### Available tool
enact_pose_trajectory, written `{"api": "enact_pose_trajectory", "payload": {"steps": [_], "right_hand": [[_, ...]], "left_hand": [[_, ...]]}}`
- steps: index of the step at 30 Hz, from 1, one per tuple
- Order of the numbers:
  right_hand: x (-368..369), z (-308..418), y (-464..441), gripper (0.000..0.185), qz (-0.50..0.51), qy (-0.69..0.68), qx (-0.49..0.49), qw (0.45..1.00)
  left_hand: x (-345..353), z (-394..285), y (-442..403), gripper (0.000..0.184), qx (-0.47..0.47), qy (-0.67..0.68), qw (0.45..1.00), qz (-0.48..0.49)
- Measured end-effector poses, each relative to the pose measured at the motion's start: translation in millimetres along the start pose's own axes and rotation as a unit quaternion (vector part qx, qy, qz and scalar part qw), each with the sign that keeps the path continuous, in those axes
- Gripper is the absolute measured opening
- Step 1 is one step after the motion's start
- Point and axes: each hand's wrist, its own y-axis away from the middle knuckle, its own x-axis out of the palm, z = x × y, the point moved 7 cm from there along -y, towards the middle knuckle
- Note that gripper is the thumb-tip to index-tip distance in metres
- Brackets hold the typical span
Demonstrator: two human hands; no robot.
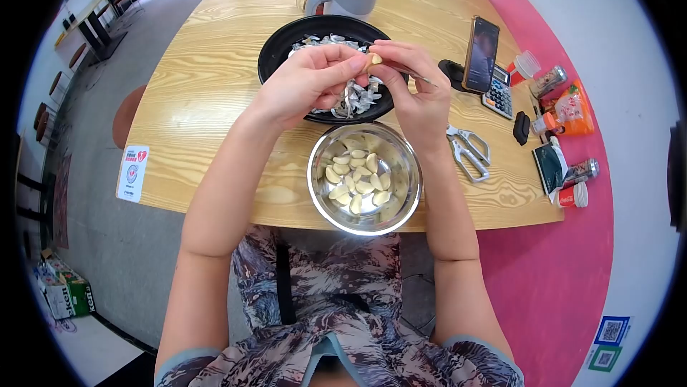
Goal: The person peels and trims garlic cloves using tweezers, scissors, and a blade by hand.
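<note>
Garlic clove sits pinched between both curled hands, above the black bowl.

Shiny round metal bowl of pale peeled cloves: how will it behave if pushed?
The shiny round metal bowl should slide without flexing: its wall looks rigid. Probably light: pale peeled cloves cover only its bottom. May tip if pushed toward the person: it sits at the near edge of the pale wooden table.

Black bowl: wide, round, holding white papery peels.
Steel bowl: shiny, just beside it at five o'clock.
Bare cloves: pale yellow, loose in the steel bowl.
Pinched clove: yellowish, at the black bowl's three o'clock.
Thin tool: shiny, pointing to four o'clock.
</note>
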Motion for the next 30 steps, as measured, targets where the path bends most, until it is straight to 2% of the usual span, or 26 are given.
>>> {"api": "enact_pose_trajectory", "payload": {"steps": [3, 5, 9, 19, 25, 30], "right_hand": [[-1.1, 0.6, -2.0, 0.030, -0.016, -0.038, 0.036, 0.999], [-16.0, 5.9, -1.2, 0.026, -0.121, -0.012, 0.021, 0.992], [-24.3, 16.0, 2.7, 0.021, -0.169, -0.040, 0.014, 0.985], [-15.0, 22.8, 5.7, 0.020, -0.152, -0.036, -0.015, 0.988], [-9.1, 31.3, 5.2, 0.018, -0.127, -0.030, -0.040, 0.991], [-10.1, 32.8, 5.3, 0.017, -0.140, -0.033, -0.048, 0.988]], "left_hand": [[0.1, -3.3, 0.6, 0.036, 0.017, 0.004, 1.000, -0.007], [-0.6, -8.2, 1.3, 0.031, 0.052, 0.044, 0.998, -0.005], [-3.0, -9.4, 2.6, 0.028, 0.051, 0.083, 0.995, -0.019], [2.6, -12.1, 2.0, 0.025, 0.058, 0.034, 0.997, -0.036], [6.8, -13.1, 2.7, 0.027, 0.091, 0.018, 0.996, -0.012], [5.7, -18.9, 3.6, 0.028, 0.126, -0.040, 0.990, -0.049]]}}
